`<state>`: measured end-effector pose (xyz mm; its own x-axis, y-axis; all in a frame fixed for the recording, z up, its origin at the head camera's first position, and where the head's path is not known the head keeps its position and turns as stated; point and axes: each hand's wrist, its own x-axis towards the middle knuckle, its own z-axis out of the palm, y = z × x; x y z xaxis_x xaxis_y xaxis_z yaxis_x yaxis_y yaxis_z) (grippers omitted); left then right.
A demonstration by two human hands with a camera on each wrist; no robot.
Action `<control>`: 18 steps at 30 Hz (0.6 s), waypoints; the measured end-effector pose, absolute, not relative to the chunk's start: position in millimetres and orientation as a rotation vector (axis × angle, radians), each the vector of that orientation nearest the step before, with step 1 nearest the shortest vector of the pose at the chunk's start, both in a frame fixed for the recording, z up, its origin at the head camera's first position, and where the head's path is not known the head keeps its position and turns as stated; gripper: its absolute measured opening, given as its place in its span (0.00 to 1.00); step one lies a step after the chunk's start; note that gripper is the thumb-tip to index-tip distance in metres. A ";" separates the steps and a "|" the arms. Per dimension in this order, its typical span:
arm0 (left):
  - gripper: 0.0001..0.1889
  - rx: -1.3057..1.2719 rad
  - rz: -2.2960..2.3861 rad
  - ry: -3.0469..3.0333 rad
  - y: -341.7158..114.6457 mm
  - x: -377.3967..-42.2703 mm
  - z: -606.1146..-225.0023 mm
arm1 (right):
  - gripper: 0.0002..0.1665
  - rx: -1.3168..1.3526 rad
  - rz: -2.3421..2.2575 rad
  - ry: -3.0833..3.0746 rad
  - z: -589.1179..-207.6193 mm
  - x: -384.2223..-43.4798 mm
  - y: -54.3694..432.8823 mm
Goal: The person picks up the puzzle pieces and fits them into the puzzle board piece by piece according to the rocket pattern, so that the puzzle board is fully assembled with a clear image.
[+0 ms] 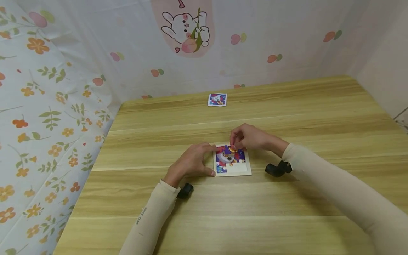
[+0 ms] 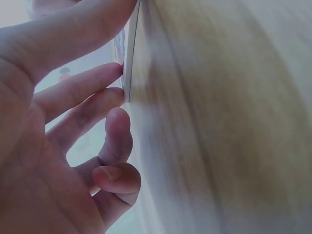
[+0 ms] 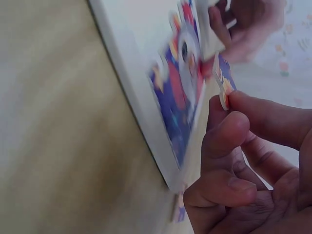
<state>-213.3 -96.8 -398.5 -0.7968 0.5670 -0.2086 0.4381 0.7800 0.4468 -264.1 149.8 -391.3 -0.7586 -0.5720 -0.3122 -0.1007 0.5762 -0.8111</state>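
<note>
A small white-framed jigsaw board lies on the wooden table, partly filled with a colourful cartoon picture. A bare white patch shows at its near right part. My left hand rests at the board's left side, thumb at the near corner and index finger reaching over the far left part. In the left wrist view its fingertips touch the board's edge. Above the board's far right part, my right hand pinches a purple and orange puzzle piece between thumb and index finger. The piece is tilted and held clear of the board in the right wrist view.
A small printed picture card lies near the table's far edge. Behind the table hangs a patterned cloth, with a flowered one on the left. Black wrist mounts stick out under both forearms.
</note>
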 end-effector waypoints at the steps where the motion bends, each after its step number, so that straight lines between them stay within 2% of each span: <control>1: 0.43 0.764 0.540 2.641 -96.8 -213.0 -398.4 | 0.03 -0.539 -1.105 2.236 -391.8 -260.7 150.0; 18: 0.42 0.719 0.575 2.630 -96.1 -213.1 -399.6 | 0.05 -0.630 -1.044 2.233 -399.4 -231.2 148.0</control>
<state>-213.1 -96.1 -399.6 -0.8087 0.5434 -0.2253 0.4000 0.7887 0.4668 -231.2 148.0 -399.4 -0.7144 -0.6282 -0.3082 -0.1664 0.5804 -0.7971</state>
